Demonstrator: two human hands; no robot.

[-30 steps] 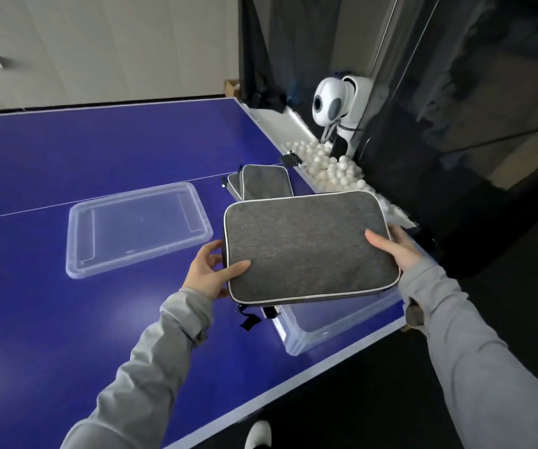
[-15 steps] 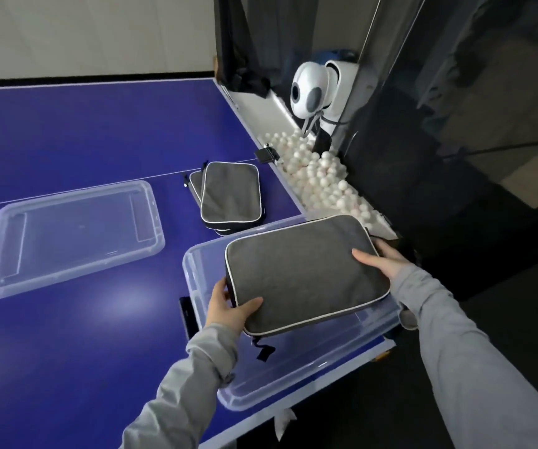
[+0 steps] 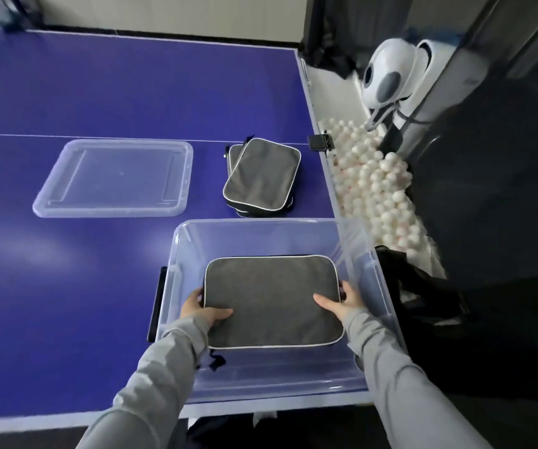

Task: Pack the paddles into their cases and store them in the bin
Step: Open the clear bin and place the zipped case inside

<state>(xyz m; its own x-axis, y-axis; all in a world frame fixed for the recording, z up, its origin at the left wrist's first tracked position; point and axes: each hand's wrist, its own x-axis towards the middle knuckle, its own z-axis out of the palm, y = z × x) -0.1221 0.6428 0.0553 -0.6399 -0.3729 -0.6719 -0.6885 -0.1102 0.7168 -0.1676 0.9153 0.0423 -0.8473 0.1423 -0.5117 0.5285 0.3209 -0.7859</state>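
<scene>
A grey paddle case [image 3: 272, 299] with white piping lies flat inside the clear plastic bin [image 3: 254, 230] at the table's near right corner. My left hand [image 3: 204, 307] grips its left edge, thumb on top. My right hand [image 3: 342, 301] grips its right edge the same way. Two more grey cases [image 3: 261, 178] lie stacked on the blue table beyond the bin.
The bin's clear lid [image 3: 115, 178] lies on the blue table [image 3: 99, 92] to the left. A trough of white balls [image 3: 374, 183] and a white ball machine [image 3: 390, 82] stand along the right side. A black bag [image 3: 423, 296] sits beside the bin.
Both hands have lowered the grey case from above the bin's rim down into the bin. The view has tilted downward over the bin.
</scene>
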